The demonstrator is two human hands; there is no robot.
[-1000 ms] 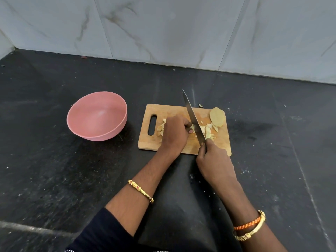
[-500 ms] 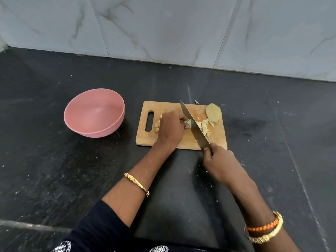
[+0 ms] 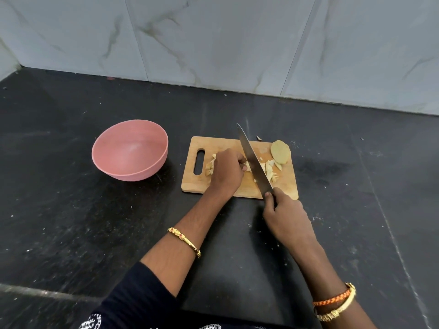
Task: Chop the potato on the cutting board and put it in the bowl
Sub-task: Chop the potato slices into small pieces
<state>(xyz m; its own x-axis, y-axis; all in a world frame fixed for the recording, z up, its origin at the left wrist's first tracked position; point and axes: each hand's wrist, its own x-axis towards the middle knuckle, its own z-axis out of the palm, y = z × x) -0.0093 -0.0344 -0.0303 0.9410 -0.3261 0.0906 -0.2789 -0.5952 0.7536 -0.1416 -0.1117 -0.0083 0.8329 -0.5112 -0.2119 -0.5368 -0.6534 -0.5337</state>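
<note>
right hand [image 3: 286,216] nearest the camera, just off the near edge of the cutting board [image 3: 240,187], fingers wrapped round the handle of the knife [image 3: 254,160], forefinger up near the heel of the blade. blade runs diagonally away across the board, tip raised over the far edge. left hand [image 3: 225,173] curled knuckles-up on the board mid-left, fingertips pinning a potato piece right against the blade's left side; what exactly sits under the palm is hidden. chopped potato bits [image 3: 269,170] lie right of the blade, a few more [image 3: 210,166] poke out left of the left hand near the handle slot. one uncut potato slab [image 3: 280,151] sits at the far right corner of the board, close to its edge. step in hand looks like chopping, partway done. to do it well: keep fingertips tucked behind the knuckles, bring the blade straight down beside them, rock from the tip. the slab at the corner could slide off; pull it inward before cutting. pink bowl [image 3: 129,150] stands left of the board, apart from it, nothing in it yet. black counter [image 3: 71,222] gives bare room between board and bowl for carrying pieces over. tiled wall [image 3: 213,43] at the back, well behind the board.
</note>
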